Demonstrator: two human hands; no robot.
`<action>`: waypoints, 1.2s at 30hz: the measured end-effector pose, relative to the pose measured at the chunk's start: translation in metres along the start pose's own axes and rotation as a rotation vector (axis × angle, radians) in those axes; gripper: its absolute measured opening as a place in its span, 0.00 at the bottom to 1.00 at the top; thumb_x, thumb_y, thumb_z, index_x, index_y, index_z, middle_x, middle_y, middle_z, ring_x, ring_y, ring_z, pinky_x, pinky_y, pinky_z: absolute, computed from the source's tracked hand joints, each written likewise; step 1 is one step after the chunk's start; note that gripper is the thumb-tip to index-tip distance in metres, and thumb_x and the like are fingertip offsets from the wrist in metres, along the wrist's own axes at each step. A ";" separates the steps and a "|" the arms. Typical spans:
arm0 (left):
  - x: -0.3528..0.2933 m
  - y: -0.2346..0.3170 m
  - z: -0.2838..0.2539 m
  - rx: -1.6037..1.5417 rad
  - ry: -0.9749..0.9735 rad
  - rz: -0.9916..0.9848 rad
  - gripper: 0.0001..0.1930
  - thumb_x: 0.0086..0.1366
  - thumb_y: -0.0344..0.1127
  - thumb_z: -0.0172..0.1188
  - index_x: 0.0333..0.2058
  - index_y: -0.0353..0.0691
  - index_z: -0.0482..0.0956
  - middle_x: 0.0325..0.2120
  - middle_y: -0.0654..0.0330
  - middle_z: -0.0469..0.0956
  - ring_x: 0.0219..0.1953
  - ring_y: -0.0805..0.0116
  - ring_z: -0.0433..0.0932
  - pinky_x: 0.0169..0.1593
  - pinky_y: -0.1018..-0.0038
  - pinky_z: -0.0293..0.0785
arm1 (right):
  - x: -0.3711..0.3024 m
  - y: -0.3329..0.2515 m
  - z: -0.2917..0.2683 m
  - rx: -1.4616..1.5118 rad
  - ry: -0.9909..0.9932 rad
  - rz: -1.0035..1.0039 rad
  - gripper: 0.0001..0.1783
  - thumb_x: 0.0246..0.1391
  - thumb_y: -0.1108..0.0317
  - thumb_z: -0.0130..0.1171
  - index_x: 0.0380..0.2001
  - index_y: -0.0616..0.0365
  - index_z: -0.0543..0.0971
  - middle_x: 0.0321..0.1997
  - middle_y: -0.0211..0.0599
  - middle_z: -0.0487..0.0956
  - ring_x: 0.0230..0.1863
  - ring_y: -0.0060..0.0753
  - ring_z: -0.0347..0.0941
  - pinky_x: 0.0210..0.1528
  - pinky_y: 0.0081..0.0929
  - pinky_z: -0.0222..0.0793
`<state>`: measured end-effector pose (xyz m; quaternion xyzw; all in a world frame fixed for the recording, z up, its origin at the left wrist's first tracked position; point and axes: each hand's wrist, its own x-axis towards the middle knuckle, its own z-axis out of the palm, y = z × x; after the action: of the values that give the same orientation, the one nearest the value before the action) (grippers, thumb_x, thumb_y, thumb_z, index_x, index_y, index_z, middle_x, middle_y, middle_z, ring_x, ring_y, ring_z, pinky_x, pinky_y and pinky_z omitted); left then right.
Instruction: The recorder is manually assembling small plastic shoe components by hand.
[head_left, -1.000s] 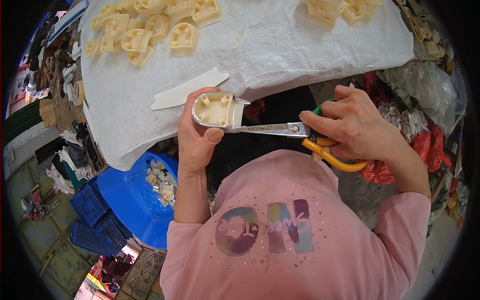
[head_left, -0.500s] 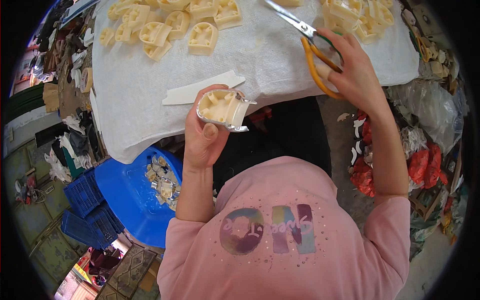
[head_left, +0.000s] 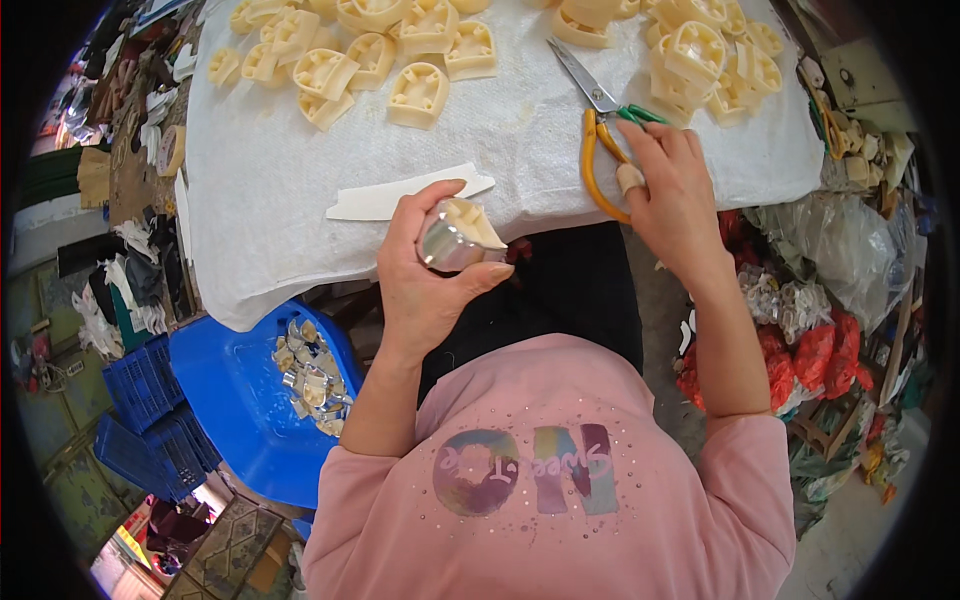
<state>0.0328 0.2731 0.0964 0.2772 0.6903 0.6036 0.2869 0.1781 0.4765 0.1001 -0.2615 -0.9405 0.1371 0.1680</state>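
Note:
My left hand [head_left: 425, 270] is closed around a cream plastic shoe heel [head_left: 470, 222]. A shiny silver covering [head_left: 447, 247] wraps its outer side, and the hollow, ribbed end faces up. My right hand [head_left: 670, 190] has its fingers on the handles of scissors [head_left: 587, 150] with one orange-yellow loop and one green handle. The blades point away from me, low over the white cloth, almost closed. A pale wrap shows on the right thumb. A white curved strip [head_left: 410, 192] lies on the cloth just beyond my left hand.
White cloth [head_left: 270, 200] covers the table. Bare cream heels [head_left: 418, 95] crowd its far left, and another heap [head_left: 697, 60] stands far right. A blue tub [head_left: 225, 400] with silver-and-cream pieces sits below left, beside blue crates [head_left: 150, 380]. Red and clear plastic bags [head_left: 830, 340] lie right.
My right hand has brought the scissors left and lower over the cloth, and their blades have closed. My left hand has turned the heel, so its silver side now faces me.

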 end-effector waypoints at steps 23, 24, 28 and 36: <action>-0.002 0.003 0.030 -0.391 -0.177 -0.088 0.20 0.69 0.43 0.43 0.51 0.32 0.62 0.39 0.58 0.71 0.39 0.75 0.70 0.42 0.79 0.67 | -0.027 -0.080 0.017 1.136 -0.218 0.265 0.30 0.55 0.75 0.52 0.61 0.61 0.58 0.27 0.41 0.77 0.21 0.29 0.74 0.24 0.25 0.73; -0.002 0.003 0.029 -0.394 -0.186 -0.099 0.20 0.69 0.42 0.42 0.52 0.32 0.61 0.42 0.58 0.70 0.41 0.73 0.70 0.44 0.78 0.68 | -0.027 -0.077 0.019 1.136 -0.216 0.265 0.30 0.55 0.75 0.52 0.61 0.61 0.58 0.27 0.41 0.77 0.21 0.29 0.74 0.24 0.25 0.73; -0.002 -0.003 0.021 -0.335 -0.185 -0.048 0.21 0.67 0.40 0.45 0.53 0.31 0.60 0.39 0.55 0.72 0.38 0.72 0.73 0.39 0.77 0.70 | -0.020 -0.063 0.002 0.527 -0.092 -0.095 0.23 0.53 0.66 0.54 0.52 0.59 0.69 0.24 0.43 0.73 0.22 0.47 0.71 0.25 0.33 0.67; 0.002 0.027 0.014 -0.374 -0.716 -0.321 0.20 0.63 0.37 0.47 0.50 0.30 0.64 0.29 0.59 0.74 0.28 0.77 0.73 0.30 0.82 0.68 | 0.017 -0.038 0.007 1.579 -0.620 0.057 0.11 0.57 0.61 0.53 0.33 0.59 0.76 0.39 0.30 0.74 0.42 0.23 0.68 0.44 0.24 0.65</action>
<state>0.0429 0.2869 0.1220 0.3016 0.4602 0.5319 0.6437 0.1452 0.4531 0.1106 -0.0415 -0.5654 0.8232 0.0323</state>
